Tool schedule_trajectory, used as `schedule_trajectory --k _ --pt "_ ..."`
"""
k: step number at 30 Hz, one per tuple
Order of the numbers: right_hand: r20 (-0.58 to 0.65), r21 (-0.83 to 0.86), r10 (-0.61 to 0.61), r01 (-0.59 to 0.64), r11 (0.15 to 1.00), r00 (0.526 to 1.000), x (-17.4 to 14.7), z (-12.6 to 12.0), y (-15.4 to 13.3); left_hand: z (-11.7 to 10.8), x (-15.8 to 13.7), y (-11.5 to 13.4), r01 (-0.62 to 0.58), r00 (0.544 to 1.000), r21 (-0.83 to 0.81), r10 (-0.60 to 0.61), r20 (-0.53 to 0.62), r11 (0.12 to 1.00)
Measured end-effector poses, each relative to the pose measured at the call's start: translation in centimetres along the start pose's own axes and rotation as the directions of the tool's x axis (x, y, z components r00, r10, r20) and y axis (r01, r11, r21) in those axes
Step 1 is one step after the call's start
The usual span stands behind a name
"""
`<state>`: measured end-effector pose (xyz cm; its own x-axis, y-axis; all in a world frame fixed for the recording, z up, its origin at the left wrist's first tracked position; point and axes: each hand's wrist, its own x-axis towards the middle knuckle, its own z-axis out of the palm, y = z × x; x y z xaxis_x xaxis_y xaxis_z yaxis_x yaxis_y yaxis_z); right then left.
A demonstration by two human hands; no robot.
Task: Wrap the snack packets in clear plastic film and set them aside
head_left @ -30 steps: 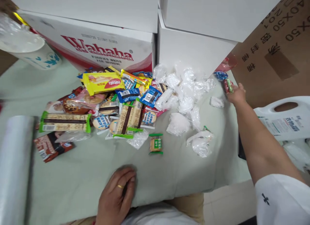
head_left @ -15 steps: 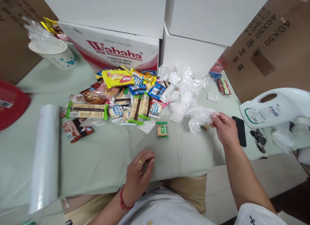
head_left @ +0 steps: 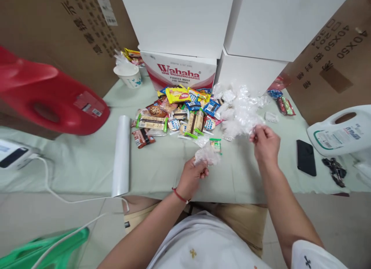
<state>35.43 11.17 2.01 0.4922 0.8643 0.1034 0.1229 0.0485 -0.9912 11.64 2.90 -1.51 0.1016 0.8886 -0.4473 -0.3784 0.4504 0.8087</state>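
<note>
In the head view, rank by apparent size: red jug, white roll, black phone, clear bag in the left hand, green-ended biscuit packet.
1. Red jug, partly out of frame
2. White roll
3. Black phone and clear bag in left hand: too alike to rank
4. Green-ended biscuit packet, partly covered

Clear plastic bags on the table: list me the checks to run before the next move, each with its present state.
1. Left hand gripping a clear bag: ok.
2. Right hand at the near right edge of the bag pile: ok.
3. Right hand holding a bag: cannot tell, the clear film blends with the pile.
4. Green-ended biscuit packet fully visible: not ok, the left hand's bag partly overlaps it in this view.
5. Phone apart from both hands: ok.
</note>
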Motion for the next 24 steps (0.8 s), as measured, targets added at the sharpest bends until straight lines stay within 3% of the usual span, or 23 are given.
schedule_trajectory --k 2,4,5,6,8,9,10,11,13,15,17,19,22,24 --pt "0.074 -0.178 -0.111 0.123 0.976 0.991 2.2 -0.1 -1.3 -0.6 -0.8 0.3 0.038 0.999 -0.081 -0.037 0.025 0.996" --pt "0.273 -0.317 -0.256 0.338 0.886 0.927 2.3 0.0 -2.7 -0.9 -1.3 0.6 0.071 0.997 -0.161 -0.064 0.044 0.984" --pt "0.422 -0.323 -0.320 0.470 0.821 0.848 1.6 0.2 -3.3 -1.0 -1.5 0.8 0.084 0.996 -0.189 -0.075 0.053 0.978" --pt "0.586 -0.275 -0.355 0.591 0.758 0.728 0.4 0.4 -3.6 -1.1 -1.7 0.9 0.095 0.994 -0.209 -0.083 0.065 0.973" --pt "0.838 -0.100 -0.327 0.712 0.695 0.437 -2.5 0.7 -3.5 -1.5 -1.7 1.0 0.114 0.990 -0.231 -0.091 0.108 0.966" --pt "0.893 -0.035 -0.299 0.714 0.699 0.336 -3.8 0.8 -3.0 -1.7 -1.7 0.9 0.122 0.987 -0.233 -0.094 0.129 0.965" --pt "0.910 -0.006 -0.284 0.694 0.720 0.302 -4.9 0.8 -2.3 -1.9 -1.6 0.9 0.126 0.985 -0.231 -0.095 0.141 0.965" --pt "0.901 -0.010 -0.278 0.657 0.754 0.332 -5.7 0.7 -1.5 -2.1 -1.5 0.8 0.125 0.985 -0.222 -0.096 0.141 0.967" --pt "0.825 -0.069 -0.244 0.520 0.851 0.509 -6.7 0.3 0.1 -2.5 -1.3 0.6 0.113 0.990 -0.194 -0.093 0.106 0.974" --pt "0.705 -0.121 -0.135 0.305 0.945 0.696 -7.1 -0.3 1.3 -2.9 -1.0 0.5 0.104 0.993 -0.159 -0.093 0.075 0.982" --pt "0.597 -0.117 -0.037 0.133 0.984 0.801 -7.6 -0.9 1.7 -3.1 -0.9 0.5 0.119 0.991 -0.104 -0.112 0.075 0.987" --pt "0.583 -0.079 -0.058 0.128 0.989 0.811 -8.3 -1.2 1.6 -3.2 -0.9 0.6 0.130 0.988 -0.032 -0.126 0.089 0.991" --pt "0.695 -0.047 -0.192 0.310 0.950 0.693 -9.2 -0.9 1.1 -3.0 -1.1 0.7 0.112 0.985 0.068 -0.120 0.121 0.991" --pt "0.746 -0.056 -0.221 0.390 0.919 0.628 -9.4 -0.4 1.0 -2.7 -1.4 0.7 0.112 0.982 0.118 -0.128 0.141 0.987"
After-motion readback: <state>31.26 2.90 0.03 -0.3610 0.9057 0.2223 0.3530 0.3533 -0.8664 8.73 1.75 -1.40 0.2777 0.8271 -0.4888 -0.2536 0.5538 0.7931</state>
